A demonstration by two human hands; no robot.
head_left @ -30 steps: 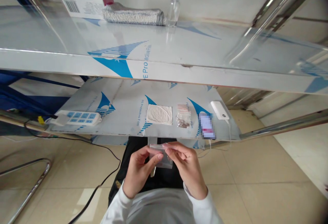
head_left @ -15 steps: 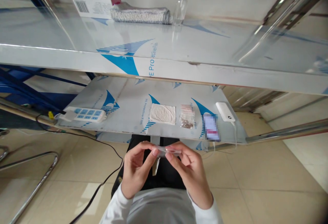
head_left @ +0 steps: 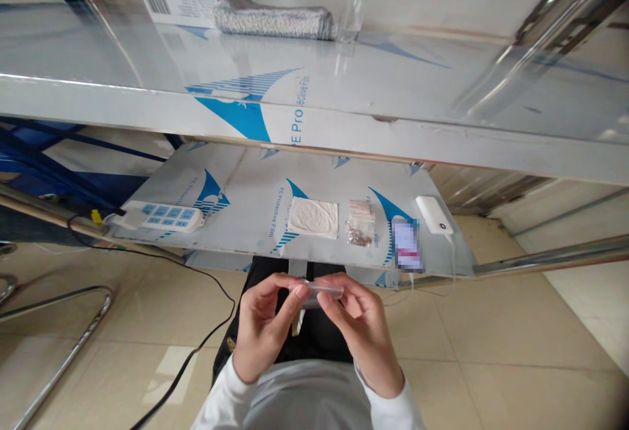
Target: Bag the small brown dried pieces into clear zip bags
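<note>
My left hand and my right hand meet above my lap, each pinching a small clear plastic bag between thumb and fingers. The bag is see-through and what it contains, if anything, I cannot make out. On the lower shelf just beyond lie a folded white tissue and another clear bag with thin pinkish sticks and small brown bits inside. To its right a phone with a blurred screen lies at the shelf's front edge.
A white power strip sits at the left of the lower shelf, a white power bank with a cable at the right. The upper shelf overhangs, bearing boxes, a folded grey towel and a spray bottle.
The clear bag has shifted slightly between my fingers, and its right end looks narrower. Both hands stay nearly in place. The view has moved a little.
</note>
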